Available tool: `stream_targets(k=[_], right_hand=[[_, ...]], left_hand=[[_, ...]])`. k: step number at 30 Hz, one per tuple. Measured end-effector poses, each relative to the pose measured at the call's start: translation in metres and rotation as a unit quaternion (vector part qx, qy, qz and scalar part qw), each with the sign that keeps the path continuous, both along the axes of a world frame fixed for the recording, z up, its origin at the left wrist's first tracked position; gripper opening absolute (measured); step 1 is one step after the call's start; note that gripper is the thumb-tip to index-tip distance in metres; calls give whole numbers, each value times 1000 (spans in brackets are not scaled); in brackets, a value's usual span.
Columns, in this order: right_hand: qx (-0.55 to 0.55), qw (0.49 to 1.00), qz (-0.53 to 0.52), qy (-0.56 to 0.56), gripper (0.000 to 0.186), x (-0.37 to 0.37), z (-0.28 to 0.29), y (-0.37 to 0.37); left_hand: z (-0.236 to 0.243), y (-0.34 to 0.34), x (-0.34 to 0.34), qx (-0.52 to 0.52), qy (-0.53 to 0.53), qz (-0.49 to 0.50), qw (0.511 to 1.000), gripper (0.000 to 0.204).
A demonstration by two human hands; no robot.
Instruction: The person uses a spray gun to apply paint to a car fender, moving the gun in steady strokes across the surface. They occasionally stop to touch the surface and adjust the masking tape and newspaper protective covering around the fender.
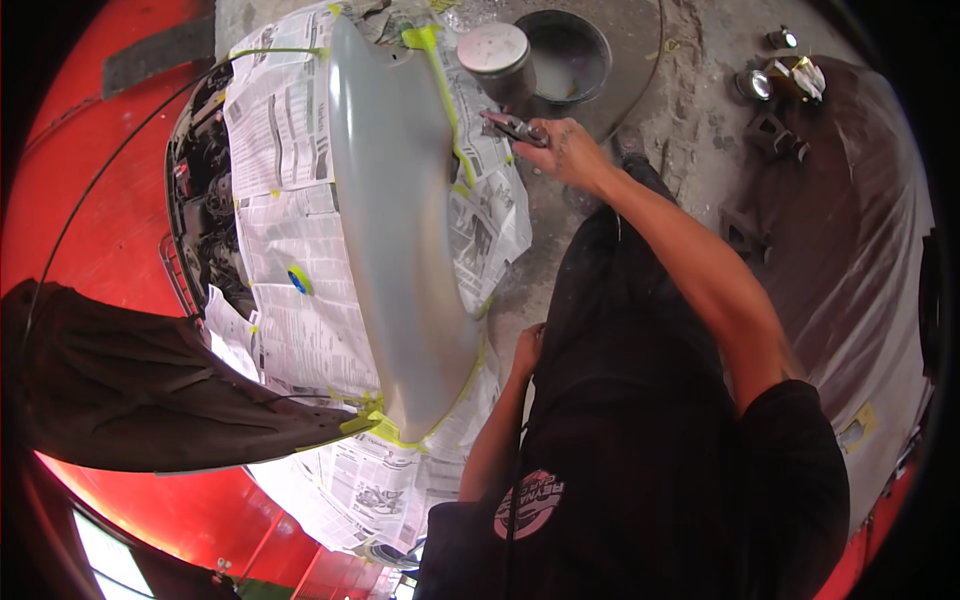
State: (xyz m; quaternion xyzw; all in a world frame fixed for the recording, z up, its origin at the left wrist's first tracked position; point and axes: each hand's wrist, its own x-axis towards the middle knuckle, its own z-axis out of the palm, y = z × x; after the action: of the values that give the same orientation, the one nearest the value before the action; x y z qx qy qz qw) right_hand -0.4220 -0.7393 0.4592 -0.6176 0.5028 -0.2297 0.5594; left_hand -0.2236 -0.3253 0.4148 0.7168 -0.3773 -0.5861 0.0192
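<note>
A grey-coated car panel (390, 200), probably a fender, is framed by newspaper (280, 120) and yellow-green masking tape (450, 120). My right hand (560, 152) is closed on a spray gun (515, 128) with a white-lidded cup (493, 55), held out to the right of the panel's upper part. A thin hose hangs below that hand. My left hand (530, 348) is down beside my dark trouser leg, right of the panel's lower part, fingers curled; whether it holds anything is hidden.
A black bucket (565, 75) stands on the concrete floor (680, 100). An open engine bay (200, 210), a raised dark lid (150, 380) and red surfaces (100, 170) are at left. A covered vehicle (840, 220) with small metal items (795, 78) is at right.
</note>
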Motion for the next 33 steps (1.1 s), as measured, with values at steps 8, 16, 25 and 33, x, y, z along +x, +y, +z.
stream_targets(k=[8, 16, 25, 33], right_hand=[[-35, 999, -7, 38, 44, -2, -7, -43], [-92, 993, -66, 27, 40, 9, -5, -103], [-62, 997, 46, 18, 40, -19, 1, -83], [-72, 997, 10, 1, 39, -12, -6, -111]], left_hand=[[13, -13, -16, -10, -3, 21, 1000, 41], [9, -11, -28, -3, 7, 56, 998, 41], [13, -25, -38, 4, 12, 49, 999, 42], [13, -28, -47, 17, 9, 60, 998, 40]])
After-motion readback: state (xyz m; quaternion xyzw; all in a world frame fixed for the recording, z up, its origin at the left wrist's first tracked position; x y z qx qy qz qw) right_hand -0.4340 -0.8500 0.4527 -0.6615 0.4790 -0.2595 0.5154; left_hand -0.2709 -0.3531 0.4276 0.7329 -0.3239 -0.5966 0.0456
